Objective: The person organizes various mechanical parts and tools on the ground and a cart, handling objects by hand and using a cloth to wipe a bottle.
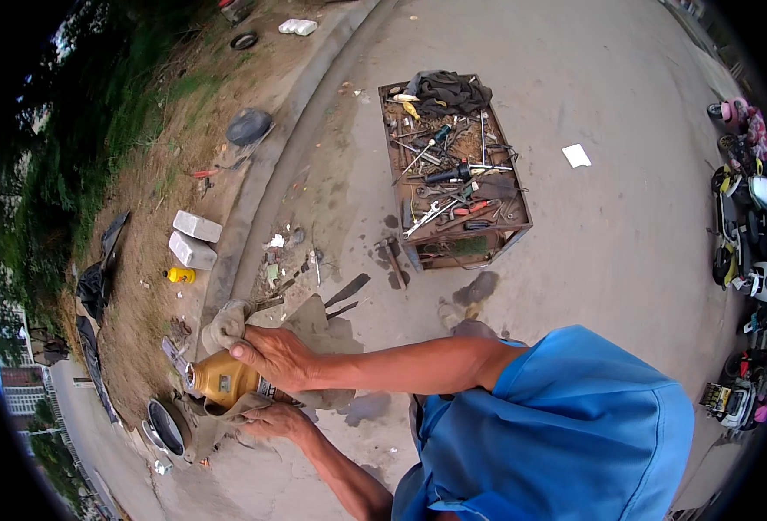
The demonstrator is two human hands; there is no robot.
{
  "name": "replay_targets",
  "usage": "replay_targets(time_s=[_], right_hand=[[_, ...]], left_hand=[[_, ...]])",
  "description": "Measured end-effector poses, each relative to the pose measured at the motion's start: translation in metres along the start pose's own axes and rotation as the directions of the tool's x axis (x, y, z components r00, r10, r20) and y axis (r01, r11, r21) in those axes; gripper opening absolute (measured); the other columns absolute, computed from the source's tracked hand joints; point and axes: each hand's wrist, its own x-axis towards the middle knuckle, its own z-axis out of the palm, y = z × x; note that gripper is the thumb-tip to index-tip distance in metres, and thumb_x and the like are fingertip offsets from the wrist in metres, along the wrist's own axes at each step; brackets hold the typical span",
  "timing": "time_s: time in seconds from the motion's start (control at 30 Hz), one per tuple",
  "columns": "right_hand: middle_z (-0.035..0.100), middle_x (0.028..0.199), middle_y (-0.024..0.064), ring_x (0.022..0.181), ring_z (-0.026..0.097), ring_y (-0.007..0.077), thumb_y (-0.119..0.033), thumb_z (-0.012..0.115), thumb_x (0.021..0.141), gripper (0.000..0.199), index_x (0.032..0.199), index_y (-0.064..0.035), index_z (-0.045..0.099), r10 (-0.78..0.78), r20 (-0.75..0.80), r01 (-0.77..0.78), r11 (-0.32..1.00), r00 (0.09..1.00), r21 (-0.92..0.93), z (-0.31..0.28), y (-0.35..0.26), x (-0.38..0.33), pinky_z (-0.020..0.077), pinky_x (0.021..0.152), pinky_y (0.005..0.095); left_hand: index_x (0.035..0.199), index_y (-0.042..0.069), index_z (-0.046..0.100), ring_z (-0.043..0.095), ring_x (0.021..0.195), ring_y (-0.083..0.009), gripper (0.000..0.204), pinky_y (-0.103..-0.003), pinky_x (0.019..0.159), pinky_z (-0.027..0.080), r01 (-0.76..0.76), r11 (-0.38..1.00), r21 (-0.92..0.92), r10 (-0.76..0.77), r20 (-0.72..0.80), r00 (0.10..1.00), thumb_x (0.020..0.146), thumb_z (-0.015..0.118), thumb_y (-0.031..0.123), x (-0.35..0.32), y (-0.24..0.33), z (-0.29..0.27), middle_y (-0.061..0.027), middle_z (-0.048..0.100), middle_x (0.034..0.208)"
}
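A gold-coloured, rounded metal housing [220, 379] with a small label on its side lies in front of me. My right hand [281, 356] reaches over its upper side, fingers closed on a bunched greyish-beige rag [224, 325], thumb beside the housing. My left hand [277, 421] is at the lower side of the housing, closed on a brownish cloth [251, 402] that lies against it. The far fingers of both hands are partly hidden. Right by the cloth stands a round dark basin [167, 426] with a light rim.
A rusty metal tool cart [398, 187] stands beyond my right arm, heaped with wrenches and screwdrivers. Along the concrete curb [253, 187] are white blocks [194, 253], a yellow bottle [180, 275] and scraps. Parked scooters [735, 234] line the far right.
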Motion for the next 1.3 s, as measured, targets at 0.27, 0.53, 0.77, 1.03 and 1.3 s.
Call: replay_targets(time_s=[0.27, 0.53, 0.77, 1.03, 1.3], right_hand=[[0.059, 0.101, 0.0275, 0.093, 0.059, 0.0445, -0.048, 0.050, 0.096, 0.057, 0.120, 0.0034, 0.048, -0.233, -0.069, 0.201, 0.929, 0.970, -0.311, -0.045, 0.000, -0.019, 0.0475, 0.080, 0.0512], [0.059, 0.104, 0.0315, 0.097, 0.058, 0.0467, -0.047, 0.048, 0.097, 0.057, 0.121, 0.0044, 0.049, -0.006, -0.230, -0.054, 0.965, 0.973, -0.256, -0.028, -0.024, -0.015, 0.0454, 0.083, 0.0533], [0.053, 0.119, 0.0326, 0.105, 0.055, 0.0478, -0.050, 0.050, 0.095, 0.067, 0.132, 0.0048, 0.042, -0.274, -0.157, 0.162, 0.848, 0.949, -0.504, -0.001, 0.011, -0.041, 0.0431, 0.089, 0.0536], [0.062, 0.080, 0.0253, 0.076, 0.061, 0.0401, -0.067, 0.031, 0.097, 0.074, 0.080, 0.0019, 0.054, 0.206, -0.143, -0.206, 0.978, 0.968, 0.011, -0.022, -0.031, 0.003, 0.0458, 0.071, 0.0476], [0.062, 0.089, 0.0248, 0.089, 0.061, 0.0347, -0.076, 0.024, 0.092, 0.087, 0.093, 0.0048, 0.057, 0.248, -0.167, -0.236, 0.968, 0.954, 0.088, -0.028, 0.023, -0.050, 0.0469, 0.082, 0.0438]], left_hand=[[0.143, -0.009, 0.026, 0.048, 0.123, -0.0356, 0.073, -0.050, 0.106, 0.039, 0.093, 0.990, -0.104, -0.073, 0.182, 0.981, 0.101, 0.037, 0.050, -0.012, 0.074, 0.026, -0.0306, 0.041, 0.137], [0.147, -0.009, 0.019, 0.048, 0.126, -0.0340, 0.079, -0.042, 0.106, 0.039, -0.061, 0.966, -0.250, 0.126, 0.251, 0.960, 0.099, 0.048, 0.047, 0.001, 0.104, 0.026, -0.0303, 0.038, 0.143], [0.127, -0.015, 0.041, 0.058, 0.103, -0.0310, 0.052, -0.043, 0.089, 0.048, 0.125, 0.960, -0.250, -0.043, 0.311, 0.949, 0.103, 0.042, 0.031, 0.008, 0.060, 0.015, -0.0295, 0.056, 0.118], [0.121, -0.014, 0.046, 0.056, 0.089, -0.0320, 0.050, -0.043, 0.083, 0.049, -0.035, 0.980, -0.198, 0.081, 0.227, 0.971, 0.103, 0.042, 0.032, -0.013, 0.011, 0.007, -0.0272, 0.057, 0.107], [0.112, -0.007, 0.052, 0.057, 0.100, -0.0311, 0.025, -0.042, 0.085, 0.044, -0.144, 0.973, 0.180, 0.009, 0.596, 0.803, 0.096, 0.051, 0.012, 0.007, 0.011, 0.018, -0.0259, 0.056, 0.116]])
